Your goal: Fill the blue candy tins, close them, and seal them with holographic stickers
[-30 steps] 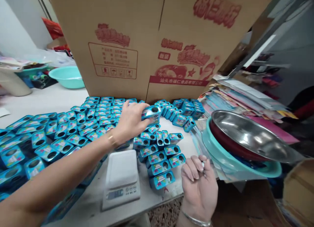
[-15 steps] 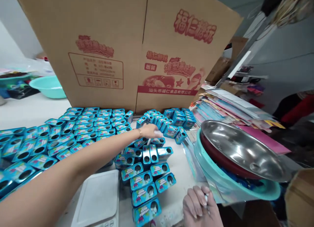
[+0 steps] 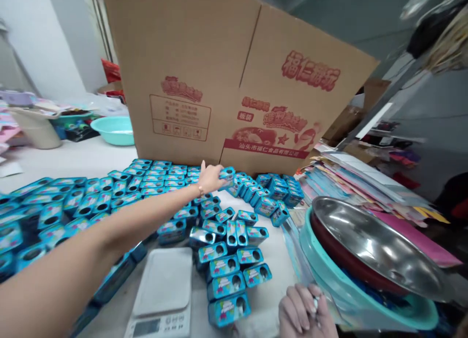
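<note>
Upper centre, the worktop (image 3: 280, 252) is backed by a carton (image 3: 204, 50); mid-frame, a blue box (image 3: 229, 175) is gripped by the left hand (image 3: 211, 178), lower right a white piece (image 3: 316, 303) by the curled right hand (image 3: 304, 312).

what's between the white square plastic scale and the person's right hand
In the head view, a cluster of blue rectangular boxes with round holes, then white tabletop.

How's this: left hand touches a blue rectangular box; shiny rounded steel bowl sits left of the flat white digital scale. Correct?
No: the shiny rounded steel bowl sits right of the flat white digital scale, head view shows. The left hand does touch a blue rectangular box.
</note>
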Motion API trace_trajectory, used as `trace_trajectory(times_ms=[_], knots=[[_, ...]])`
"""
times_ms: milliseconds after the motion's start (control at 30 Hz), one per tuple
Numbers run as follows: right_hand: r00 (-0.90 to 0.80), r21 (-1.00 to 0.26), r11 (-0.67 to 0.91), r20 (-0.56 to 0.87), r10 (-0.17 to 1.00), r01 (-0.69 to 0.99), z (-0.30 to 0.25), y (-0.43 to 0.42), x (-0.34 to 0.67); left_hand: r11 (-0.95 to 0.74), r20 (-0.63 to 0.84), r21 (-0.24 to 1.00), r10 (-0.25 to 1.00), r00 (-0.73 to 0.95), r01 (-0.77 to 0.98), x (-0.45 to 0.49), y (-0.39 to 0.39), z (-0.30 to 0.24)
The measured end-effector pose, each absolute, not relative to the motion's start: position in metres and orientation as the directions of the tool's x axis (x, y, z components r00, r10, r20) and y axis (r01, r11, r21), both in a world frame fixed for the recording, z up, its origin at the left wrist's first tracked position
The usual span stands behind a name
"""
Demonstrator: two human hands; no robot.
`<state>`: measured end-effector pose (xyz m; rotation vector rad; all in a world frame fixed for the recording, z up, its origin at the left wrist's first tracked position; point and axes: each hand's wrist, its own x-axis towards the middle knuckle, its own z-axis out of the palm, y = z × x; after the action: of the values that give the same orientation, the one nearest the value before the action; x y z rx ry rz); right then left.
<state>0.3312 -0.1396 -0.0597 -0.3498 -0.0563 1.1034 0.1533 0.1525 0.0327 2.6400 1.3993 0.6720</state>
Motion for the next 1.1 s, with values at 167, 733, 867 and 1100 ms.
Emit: trace_trajectory(times_ms=[167,733,867,1100], knots=[[0.397,-0.294,0.335,-0.182,0.9,-0.895,-0.021,-0.131,0.271,-0.653,0.292,0.304,0.757,0.585,0.693,0.055,0.061,0.074],[0.072,-0.378,-0.011,-0.203,0.977,-0.926,-0.038,-0.095,0.177,-0.55,0.351,0.581,0.835,0.425,0.6,-0.036,-0.044,-0.039],[0.096,-0.385,-0.007,-0.248,0.964,-0.923,-0.039,-0.077,0.173,-0.401,0.368,0.747,0.914,0.173,0.531,-0.051,-0.056,-0.033],[0.125,-0.401,0.029,-0.215,0.969,-0.916,-0.03,-0.049,0.161,-0.343,0.287,0.79,0.939,0.187,0.509,-0.048,-0.059,-0.052]])
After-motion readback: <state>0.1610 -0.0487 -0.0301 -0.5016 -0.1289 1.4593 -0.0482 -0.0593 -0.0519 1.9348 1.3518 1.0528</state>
